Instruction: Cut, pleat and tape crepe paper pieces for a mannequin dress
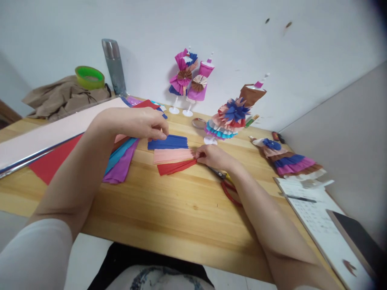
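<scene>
Three crepe paper strips lie one below another on the wooden table: blue, pale pink and red. My right hand pinches the gathered right end of the red strip, beside the pink strip's end. Over the blue strip's upper left side is my left hand, its fingers curled together and pointing down; anything between the fingertips is too small to make out. Scissors with red and yellow handles lie partly under my right forearm.
Colored paper and a long pale roll lie left. Dressed mini mannequins and a layered one stand behind, near a tape roll. A paper dress and notebook lie right; a flask stands back left.
</scene>
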Demonstrator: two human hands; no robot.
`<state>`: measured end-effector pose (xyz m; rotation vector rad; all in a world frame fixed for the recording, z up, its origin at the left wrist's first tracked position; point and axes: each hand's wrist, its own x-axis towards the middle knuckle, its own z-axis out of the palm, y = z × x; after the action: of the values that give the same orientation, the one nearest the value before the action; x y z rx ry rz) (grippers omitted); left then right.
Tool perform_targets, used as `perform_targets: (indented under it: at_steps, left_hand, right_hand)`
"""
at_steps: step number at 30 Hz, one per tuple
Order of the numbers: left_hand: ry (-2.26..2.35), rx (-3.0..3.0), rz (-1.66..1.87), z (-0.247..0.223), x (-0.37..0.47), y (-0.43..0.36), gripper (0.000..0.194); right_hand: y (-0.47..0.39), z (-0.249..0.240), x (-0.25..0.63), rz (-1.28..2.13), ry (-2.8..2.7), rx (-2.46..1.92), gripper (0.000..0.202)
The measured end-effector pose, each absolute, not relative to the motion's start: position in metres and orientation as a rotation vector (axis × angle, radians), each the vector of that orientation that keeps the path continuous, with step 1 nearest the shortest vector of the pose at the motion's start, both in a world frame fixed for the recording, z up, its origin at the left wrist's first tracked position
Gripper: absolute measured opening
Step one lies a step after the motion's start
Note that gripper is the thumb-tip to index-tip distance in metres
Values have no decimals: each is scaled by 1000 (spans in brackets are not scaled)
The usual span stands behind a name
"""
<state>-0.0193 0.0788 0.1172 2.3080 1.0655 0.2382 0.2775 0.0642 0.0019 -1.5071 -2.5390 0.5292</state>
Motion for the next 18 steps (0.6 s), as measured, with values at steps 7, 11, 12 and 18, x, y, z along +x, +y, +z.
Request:
perform_targets:
  at_steps: [7, 11, 12, 18]
  left_hand:
    - [1178, 2285, 485, 86, -24, 107, 14]
    - [1101, 2354, 385, 84, -21, 106, 13]
    - [1093, 2388, 371, 85, -20, 104, 14]
    - [1023, 2773, -28, 98, -14, 95, 24]
  right_hand:
    - [64, 2, 276, 480, -2506, -1510, 11]
    - [63, -1, 273, 486, -2486, -1512, 9]
    - [63, -1, 272, 478, -2482, -1520, 9]
    - [61, -1, 266, 453, -2488, -1580, 8]
